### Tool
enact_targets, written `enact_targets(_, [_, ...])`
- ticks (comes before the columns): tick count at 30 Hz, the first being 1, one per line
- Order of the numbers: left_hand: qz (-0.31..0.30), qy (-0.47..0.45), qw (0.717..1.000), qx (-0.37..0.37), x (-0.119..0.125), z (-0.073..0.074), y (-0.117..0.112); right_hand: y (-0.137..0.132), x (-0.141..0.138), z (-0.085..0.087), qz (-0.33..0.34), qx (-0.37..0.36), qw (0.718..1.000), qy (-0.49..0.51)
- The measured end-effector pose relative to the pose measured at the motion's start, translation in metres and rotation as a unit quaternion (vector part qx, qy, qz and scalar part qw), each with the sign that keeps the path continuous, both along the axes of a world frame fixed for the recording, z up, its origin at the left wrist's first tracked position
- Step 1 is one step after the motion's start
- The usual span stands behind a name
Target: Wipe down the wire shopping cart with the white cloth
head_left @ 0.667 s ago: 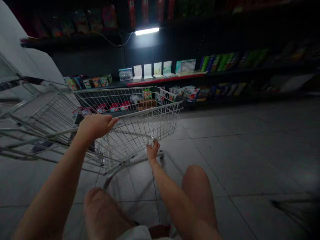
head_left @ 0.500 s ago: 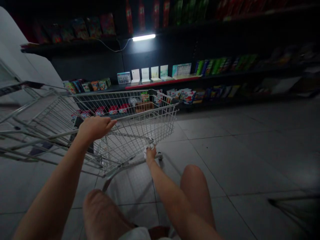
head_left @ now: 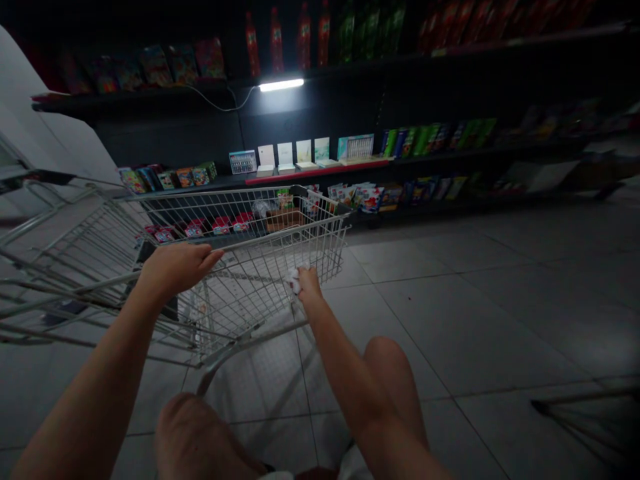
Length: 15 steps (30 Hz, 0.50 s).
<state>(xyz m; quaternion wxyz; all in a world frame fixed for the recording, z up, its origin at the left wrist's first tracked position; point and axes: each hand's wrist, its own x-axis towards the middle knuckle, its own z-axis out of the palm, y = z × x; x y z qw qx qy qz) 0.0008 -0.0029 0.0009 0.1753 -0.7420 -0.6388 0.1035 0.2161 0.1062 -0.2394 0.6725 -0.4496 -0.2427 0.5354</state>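
Note:
A metal wire shopping cart (head_left: 255, 253) stands in front of me, its basket end pointing right. My left hand (head_left: 175, 265) is closed over the cart's near top rail. My right hand (head_left: 309, 283) presses a crumpled white cloth (head_left: 294, 280) to the wire side near the basket's front end. The fingers are bunched round the cloth, and part of it sticks out on the left. I cannot tell whether it is fabric or paper. A brown basket (head_left: 285, 220) shows through the cart's wires.
Dark shelves behind the cart hold bottles (head_left: 304, 37), small boxes (head_left: 185, 177), upright booklets (head_left: 285, 155) and bagged goods (head_left: 370, 199). A lit tube lamp (head_left: 281, 85) hangs under the upper shelf. Dark thin legs of a stand (head_left: 555, 407) are at the lower right. Pale tiles (head_left: 475, 327) cover the floor.
My right hand has moved up with the cloth, from the lower frame by the wheel to the wire side. My left hand stays on the rail. The view has shifted slightly.

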Motion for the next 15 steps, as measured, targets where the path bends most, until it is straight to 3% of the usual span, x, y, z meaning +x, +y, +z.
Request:
enact_targets(2, [0.006, 0.005, 1.000, -0.001, -0.001, -0.001, 0.001, 0.000, 0.008, 0.029, -0.026, 0.041, 0.997, -0.054])
enact_targets(4, [0.007, 0.009, 1.000, -0.002, -0.004, -0.001, 0.001, 0.002, 0.016, 0.063, -0.083, 0.139, 0.972, -0.171])
enact_targets(5, [0.006, 0.011, 1.000, -0.003, -0.005, -0.001, 0.000, 0.003, 0.020, 0.080, -0.119, 0.199, 0.941, -0.248])
enact_targets(8, [0.012, 0.017, 1.000, -0.005, -0.010, -0.001, -0.003, 0.005, 0.026, 0.115, -0.177, 0.325, 0.809, -0.457])
enact_targets(10, [0.022, 0.022, 0.999, -0.008, -0.014, 0.000, -0.005, -0.001, 0.021, 0.123, -0.173, 0.349, 0.741, -0.547])
enact_targets(15, [0.030, 0.024, 0.999, -0.020, -0.027, 0.000, -0.011, -0.030, -0.003, 0.123, -0.144, 0.354, 0.655, -0.652])
